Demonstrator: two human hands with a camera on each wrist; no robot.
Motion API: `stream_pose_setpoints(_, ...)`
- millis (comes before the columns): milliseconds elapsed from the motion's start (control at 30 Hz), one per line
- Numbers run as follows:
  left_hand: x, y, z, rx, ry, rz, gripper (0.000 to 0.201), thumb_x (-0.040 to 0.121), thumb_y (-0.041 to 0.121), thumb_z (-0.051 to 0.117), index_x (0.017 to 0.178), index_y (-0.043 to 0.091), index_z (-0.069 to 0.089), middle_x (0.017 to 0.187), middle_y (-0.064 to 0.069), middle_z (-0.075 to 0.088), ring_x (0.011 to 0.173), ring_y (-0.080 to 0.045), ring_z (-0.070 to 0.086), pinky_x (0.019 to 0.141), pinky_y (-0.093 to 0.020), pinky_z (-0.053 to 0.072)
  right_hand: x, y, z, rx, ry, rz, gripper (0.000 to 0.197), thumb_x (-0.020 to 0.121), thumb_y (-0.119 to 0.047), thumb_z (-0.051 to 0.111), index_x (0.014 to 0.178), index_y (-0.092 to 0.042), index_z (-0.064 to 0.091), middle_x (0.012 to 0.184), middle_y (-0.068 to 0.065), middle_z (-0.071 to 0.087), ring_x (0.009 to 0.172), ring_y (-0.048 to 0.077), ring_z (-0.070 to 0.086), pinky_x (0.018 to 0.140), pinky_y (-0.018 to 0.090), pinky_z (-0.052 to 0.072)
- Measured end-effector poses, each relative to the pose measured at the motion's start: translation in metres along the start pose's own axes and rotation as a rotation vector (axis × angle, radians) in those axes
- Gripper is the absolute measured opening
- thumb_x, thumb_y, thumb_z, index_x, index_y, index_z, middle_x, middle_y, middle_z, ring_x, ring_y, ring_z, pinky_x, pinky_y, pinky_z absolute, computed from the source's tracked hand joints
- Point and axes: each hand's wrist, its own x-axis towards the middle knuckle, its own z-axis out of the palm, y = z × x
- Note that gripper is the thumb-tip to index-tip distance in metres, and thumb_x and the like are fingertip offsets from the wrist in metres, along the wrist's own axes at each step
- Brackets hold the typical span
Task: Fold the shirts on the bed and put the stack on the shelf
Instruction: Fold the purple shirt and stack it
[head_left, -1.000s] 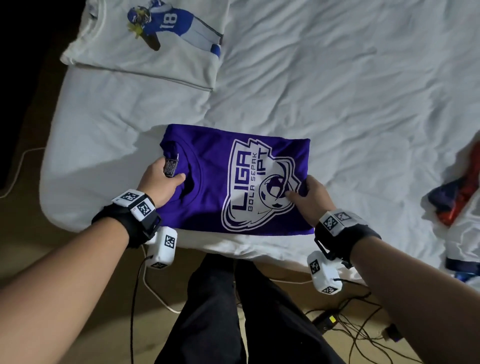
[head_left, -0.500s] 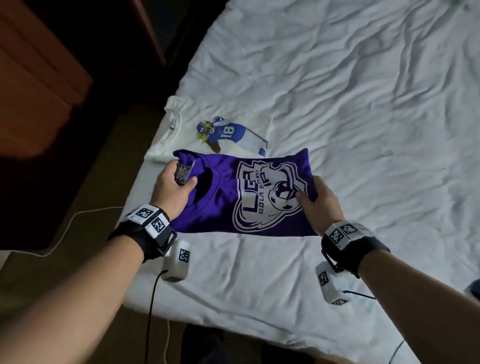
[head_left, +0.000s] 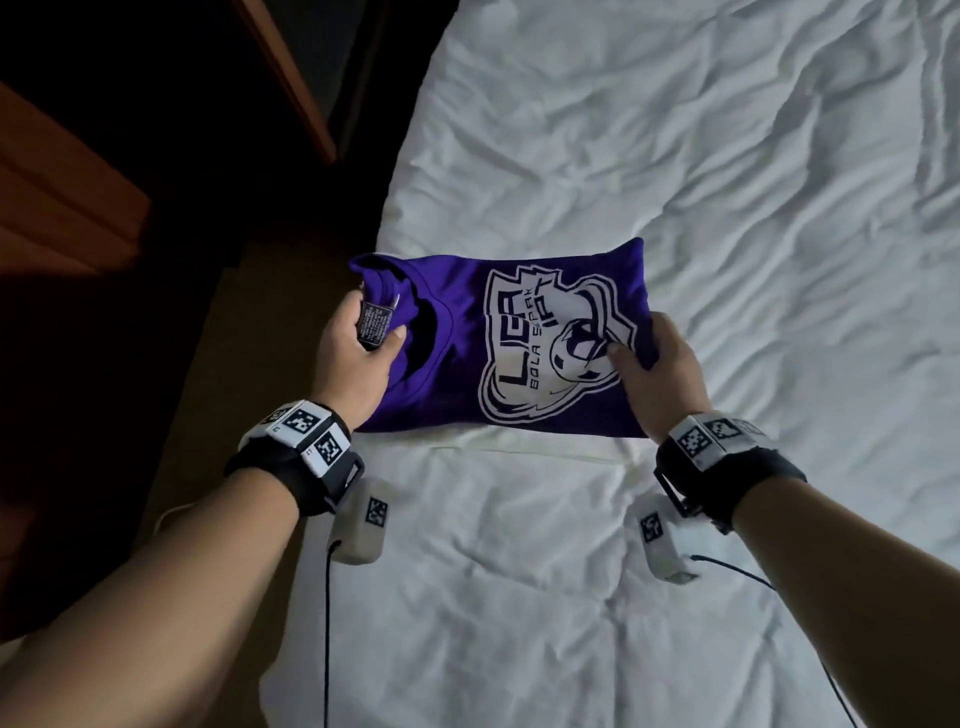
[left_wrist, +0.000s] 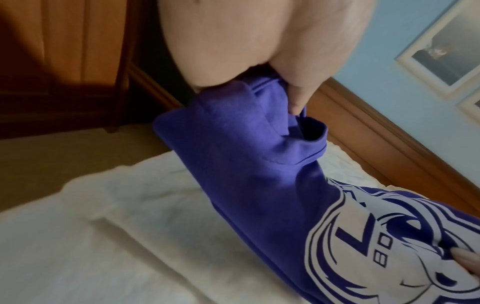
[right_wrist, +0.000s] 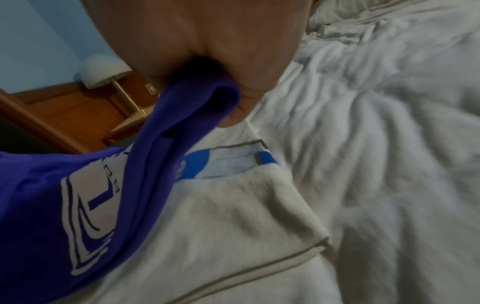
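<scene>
bare forearms, black wrist straps (head_left: 291, 467) carrying white tag-marked camera boxes (head_left: 361, 525) with black cables (head_left: 326, 623).

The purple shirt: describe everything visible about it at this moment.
The purple shirt is soft knit fabric, folded into a rectangle, with a white "LIGA BOLA SEPAK" football crest facing up. The left hand grips its collar end, where a black label hangs; the right hand pinches the opposite end. It is held over a folded white shirt on the bed.

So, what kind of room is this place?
Most likely a bedroom: a bed with a rumpled white sheet, a bedside lamp, and framed pictures on a blue wall.
</scene>
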Motion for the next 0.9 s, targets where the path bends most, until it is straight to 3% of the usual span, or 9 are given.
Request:
stream_pose_setpoints(167, 0.011, -0.048, 0.023, -0.059, -0.031, -0.229, 0.023, 0.092, 0.028, 0.071, 0.107, 0.013, 0.062, 0.087, 0.011, 0.061, 0.076, 0.003, 0.057, 0.065, -0.008, 0.039, 0.017, 0.045, 0.024, -0.124, -0.043, 0.168, 0.024, 0.095, -0.031, 0.063, 0.104, -0.009, 0.058, 0.088, 0.001, 0.062, 0.08, 0.022, 0.056, 0.06, 0.023, 0.037)
stream_pose_setpoints(267, 0.013, -0.062, 0.023, -0.07, -0.015, -0.404, 0.027, 0.091, 0.045, 0.069, 0.093, 0.018, 0.068, 0.085, 0.003, 0.064, 0.084, -0.018, 0.06, 0.064, -0.025, 0.04, 0.013, 0.064, 0.025, -0.06, -0.029, 0.265, 0.028, 0.094, -0.035, 0.064, 0.105, -0.01, 0.061, 0.088, 0.005, 0.064, 0.079, 0.023, 0.058, 0.063, 0.025, 0.041)
stream_pose_setpoints(400, 0.011, -0.072, 0.012, -0.087, -0.167, -0.473, 0.03, 0.082, 0.038, 0.078, 0.083, 0.008, 0.071, 0.08, -0.006, 0.067, 0.078, -0.026, 0.064, 0.064, -0.031, 0.043, 0.012, 0.065, 0.021, 0.022, -0.079, 0.323, 0.019, 0.095, -0.029, 0.064, 0.1, -0.012, 0.059, 0.085, 0.001, 0.064, 0.073, 0.016, 0.061, 0.06, 0.018, 0.045)
stream_pose_setpoints(500, 0.012, -0.073, 0.006, -0.141, -0.146, -0.424, 0.028, 0.072, 0.044, 0.079, 0.088, 0.022, 0.073, 0.092, -0.006, 0.075, 0.092, -0.029, 0.071, 0.087, -0.043, 0.056, 0.013, 0.06, 0.018, 0.055, -0.068, 0.303, 0.012, 0.097, -0.026, 0.06, 0.103, -0.015, 0.056, 0.088, 0.006, 0.066, 0.068, 0.02, 0.062, 0.052, 0.024, 0.048)
stream_pose_setpoints(600, 0.011, -0.071, 0.008, -0.201, -0.07, -0.396, 0.019, 0.083, 0.032, 0.076, 0.101, 0.031, 0.071, 0.107, -0.001, 0.073, 0.103, -0.024, 0.069, 0.099, -0.043, 0.052, 0.007, 0.067, 0.017, 0.048, -0.052, 0.301, 0.012, 0.097, -0.028, 0.06, 0.102, -0.019, 0.055, 0.086, 0.008, 0.067, 0.054, 0.017, 0.055, 0.038, 0.021, 0.04)
stream_pose_setpoints(700, 0.005, -0.08, 0.012, -0.015, -0.087, -0.434, 0.03, 0.088, 0.024, 0.074, 0.116, 0.016, 0.064, 0.109, -0.006, 0.068, 0.102, -0.028, 0.065, 0.093, -0.042, 0.052, -0.002, 0.08, 0.013, -0.093, -0.195, 0.339, 0.017, 0.094, -0.032, 0.063, 0.107, -0.024, 0.055, 0.088, 0.012, 0.069, 0.053, 0.02, 0.057, 0.049, 0.027, 0.042)
stream_pose_setpoints(767, 0.005, -0.083, 0.011, -0.004, -0.091, -0.521, 0.027, 0.086, 0.025, 0.076, 0.108, 0.013, 0.066, 0.104, -0.008, 0.069, 0.099, -0.031, 0.066, 0.089, -0.045, 0.052, -0.006, 0.075, 0.007, -0.306, -0.297, 0.32, 0.026, 0.094, -0.033, 0.061, 0.117, -0.024, 0.053, 0.091, 0.008, 0.068, 0.063, 0.026, 0.064, 0.058, 0.03, 0.045)
stream_pose_setpoints(833, 0.008, -0.079, 0.006, -0.087, -0.09, -0.602, 0.016, 0.084, 0.029, 0.077, 0.094, 0.02, 0.068, 0.097, -0.005, 0.072, 0.096, -0.029, 0.068, 0.089, -0.046, 0.054, -0.003, 0.059, 0.001, -0.623, -0.2, 0.142, 0.04, 0.091, -0.038, 0.06, 0.126, -0.02, 0.051, 0.108, 0.006, 0.062, 0.095, 0.031, 0.062, 0.076, 0.036, 0.048)
stream_pose_setpoints(900, 0.008, -0.074, 0.002, -0.144, -0.13, -0.628, 0.014, 0.085, 0.033, 0.076, 0.094, 0.023, 0.07, 0.094, 0.001, 0.072, 0.093, -0.023, 0.069, 0.084, -0.039, 0.056, 0.005, 0.034, 0.004, -0.708, -0.044, -0.136, 0.042, 0.089, -0.035, 0.059, 0.125, -0.015, 0.053, 0.116, 0.01, 0.056, 0.105, 0.035, 0.055, 0.085, 0.042, 0.047)
